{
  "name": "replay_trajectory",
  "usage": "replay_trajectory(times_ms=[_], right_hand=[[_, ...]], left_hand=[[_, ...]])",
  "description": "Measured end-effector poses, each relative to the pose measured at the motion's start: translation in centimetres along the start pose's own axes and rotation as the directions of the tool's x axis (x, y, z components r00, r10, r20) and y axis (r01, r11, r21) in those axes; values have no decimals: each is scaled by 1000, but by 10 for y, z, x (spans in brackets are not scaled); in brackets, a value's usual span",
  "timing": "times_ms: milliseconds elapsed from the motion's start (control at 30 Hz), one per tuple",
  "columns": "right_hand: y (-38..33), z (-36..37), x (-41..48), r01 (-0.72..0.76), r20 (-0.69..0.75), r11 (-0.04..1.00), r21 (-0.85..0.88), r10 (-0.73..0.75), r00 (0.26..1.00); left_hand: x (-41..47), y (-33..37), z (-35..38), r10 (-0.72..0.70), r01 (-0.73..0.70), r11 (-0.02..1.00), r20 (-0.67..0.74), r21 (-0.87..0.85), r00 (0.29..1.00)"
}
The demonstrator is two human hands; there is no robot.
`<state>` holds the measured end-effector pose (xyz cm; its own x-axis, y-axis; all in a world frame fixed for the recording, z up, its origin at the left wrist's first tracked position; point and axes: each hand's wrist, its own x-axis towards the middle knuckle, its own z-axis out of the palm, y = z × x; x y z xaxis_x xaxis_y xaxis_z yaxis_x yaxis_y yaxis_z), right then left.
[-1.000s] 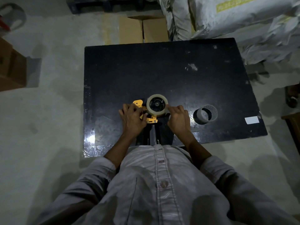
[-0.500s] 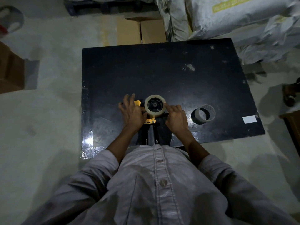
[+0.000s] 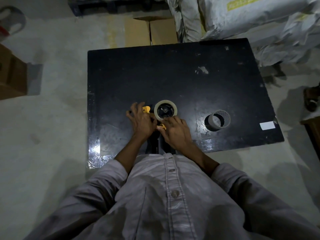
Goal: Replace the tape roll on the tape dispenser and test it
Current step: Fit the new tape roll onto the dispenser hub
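A yellow and black tape dispenser [image 3: 146, 109] lies flat on the black table [image 3: 173, 75], near its front edge. A pale tape roll [image 3: 165, 110] sits on the dispenser's black hub. My left hand [image 3: 141, 121] presses down over the yellow front part, fingers spread. My right hand [image 3: 176, 130] is curled at the roll's lower edge, fingertips pinched against it and close to my left thumb. Whether a loose tape end is between the fingers is hidden. The dispenser's black handle [image 3: 155, 144] points toward me between my wrists.
An empty tape core [image 3: 218, 120] lies on its side to the right of my hands. A small white slip [image 3: 267, 125] rests near the table's right corner. Cardboard boxes [image 3: 150, 32] and grey sacks [image 3: 242, 19] stand beyond the far edge; another box [image 3: 10, 75] is at left.
My right hand slid left and inward along the roll's lower edge, closer to my left hand. My left hand spread further over the yellow part. The dispenser stayed in place.
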<state>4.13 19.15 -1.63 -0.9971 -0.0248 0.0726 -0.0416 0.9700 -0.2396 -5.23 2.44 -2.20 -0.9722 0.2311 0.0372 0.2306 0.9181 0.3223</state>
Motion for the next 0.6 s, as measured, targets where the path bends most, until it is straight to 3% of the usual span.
replay_trajectory(times_ms=[200,333,600], right_hand=[[2,2,-1,16,40,997,-79,-13,999],[4,1,1,16,14,995,-100,-15,1000],[4,-5,8,8,37,992,-128,-3,999]], left_hand=[[1,-2,-3,-18,18,1000,-25,-1,1000],[6,-7,-7,-48,46,998,44,52,998],[23,-16,-26,153,-173,978,164,118,975]])
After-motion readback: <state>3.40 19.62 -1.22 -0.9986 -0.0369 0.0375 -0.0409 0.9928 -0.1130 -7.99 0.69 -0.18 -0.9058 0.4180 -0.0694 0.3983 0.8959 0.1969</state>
